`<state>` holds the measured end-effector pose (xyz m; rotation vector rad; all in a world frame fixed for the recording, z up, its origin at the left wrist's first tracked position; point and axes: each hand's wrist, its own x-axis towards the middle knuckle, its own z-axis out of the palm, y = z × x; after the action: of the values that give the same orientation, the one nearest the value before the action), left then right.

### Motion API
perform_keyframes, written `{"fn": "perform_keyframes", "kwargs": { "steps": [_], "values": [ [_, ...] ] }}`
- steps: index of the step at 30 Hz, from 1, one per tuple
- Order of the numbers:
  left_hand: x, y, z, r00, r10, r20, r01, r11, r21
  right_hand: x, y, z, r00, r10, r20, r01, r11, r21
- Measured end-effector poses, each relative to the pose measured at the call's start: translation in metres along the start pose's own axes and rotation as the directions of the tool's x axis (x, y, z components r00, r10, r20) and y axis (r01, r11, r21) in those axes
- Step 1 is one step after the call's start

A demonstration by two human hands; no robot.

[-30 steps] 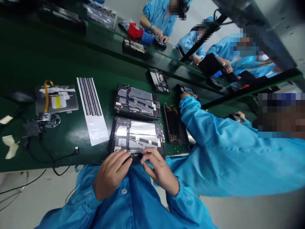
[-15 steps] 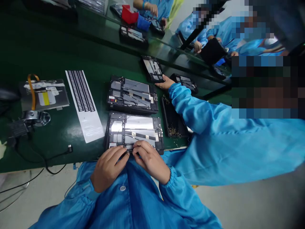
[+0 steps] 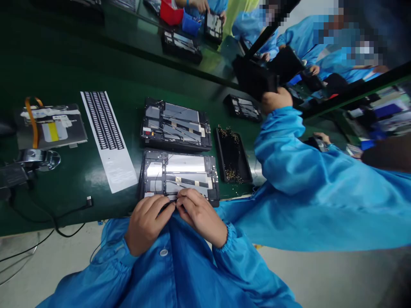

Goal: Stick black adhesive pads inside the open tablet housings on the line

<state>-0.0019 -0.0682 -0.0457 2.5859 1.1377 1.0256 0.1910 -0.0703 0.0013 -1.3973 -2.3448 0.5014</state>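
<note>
An opened tablet-like device (image 3: 184, 164), with silver battery panels, black cables and tape strips, lies in front of me. At its near edge, my left hand (image 3: 149, 220) has its fingers drawn together, thumb and fingertips at the rim. My right hand (image 3: 201, 216) is bent into a pinch right beside it, fingertips nearly meeting the left ones. Whatever sits between the fingers is hidden or too small to name. Just behind lies a second opened device (image 3: 176, 126) of the same kind, which neither hand touches.
Right of the devices is a black tray (image 3: 234, 156) with small brass-coloured screws. A label sheet (image 3: 120, 171), a metal panel (image 3: 72, 128) and a cable plug (image 3: 89, 202) lie left. A co-worker's hand (image 3: 278, 100) holds a dark device at the raised shelf (image 3: 138, 40).
The co-worker's hand has lifted a device off the table, up and right toward the shelf, uncovering the screw tray. My two hands stay almost in place at the near edge.
</note>
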Motion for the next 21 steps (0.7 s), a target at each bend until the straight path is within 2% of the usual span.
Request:
{"fn": "perform_keyframes", "kwargs": {
  "steps": [8,13,21],
  "values": [
    [0.017,0.005,-0.006,0.984,-0.132,0.116,0.142,0.986,-0.082,-0.002,0.006,0.001,1.000,0.016,-0.011,-0.015,0.996,0.086],
    [0.018,0.005,-0.007,0.980,-0.146,0.132,0.157,0.985,-0.074,-0.013,0.013,-0.005,0.997,0.074,-0.034,-0.062,0.965,0.256],
    [0.021,0.006,-0.008,0.980,-0.148,0.137,0.157,0.986,-0.063,-0.014,0.014,0.000,0.993,0.084,-0.080,-0.062,0.966,0.250]
  ]
}}
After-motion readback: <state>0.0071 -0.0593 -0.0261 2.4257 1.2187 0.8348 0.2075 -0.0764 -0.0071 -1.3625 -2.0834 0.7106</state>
